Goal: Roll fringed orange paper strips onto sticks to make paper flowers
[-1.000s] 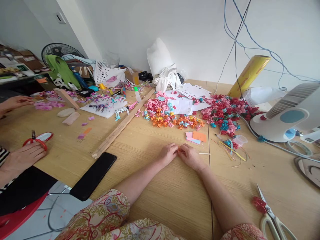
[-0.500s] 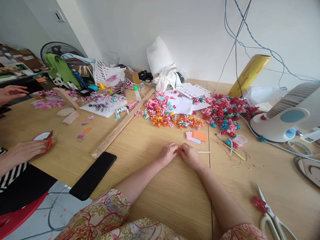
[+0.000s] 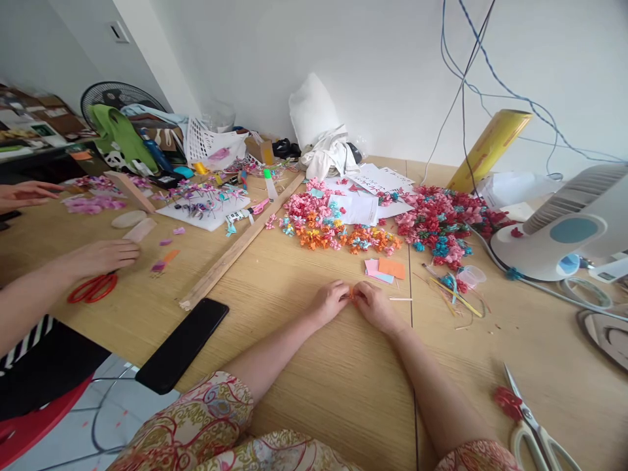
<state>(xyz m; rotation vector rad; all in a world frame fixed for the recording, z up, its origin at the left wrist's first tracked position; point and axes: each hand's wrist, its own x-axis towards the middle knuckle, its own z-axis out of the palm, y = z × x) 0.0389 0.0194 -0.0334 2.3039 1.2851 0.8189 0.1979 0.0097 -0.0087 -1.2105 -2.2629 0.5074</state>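
Note:
My left hand (image 3: 330,302) and my right hand (image 3: 375,304) meet over the middle of the table, fingertips pinched together. Between them shows a small bit of orange paper (image 3: 352,294), mostly hidden by the fingers. A thin pale stick (image 3: 401,299) lies just right of my right hand. Pink, blue and orange paper pieces (image 3: 391,267) rest a little beyond it. Farther back spreads a heap of small orange and pink paper flowers (image 3: 314,237), with a red, pink and blue heap (image 3: 436,219) to its right.
A wooden bar (image 3: 235,252) runs diagonally left of my hands, with a black phone (image 3: 182,345) by its near end. White-handled scissors (image 3: 527,418) lie front right. A white machine (image 3: 554,229) stands at right. At left, a co-worker's hand (image 3: 110,255) is above red scissors (image 3: 93,288).
My hands stay almost in place, with slightly more orange paper showing. The co-worker's nearer hand has moved forward and right; the red scissors now lie on the table below it.

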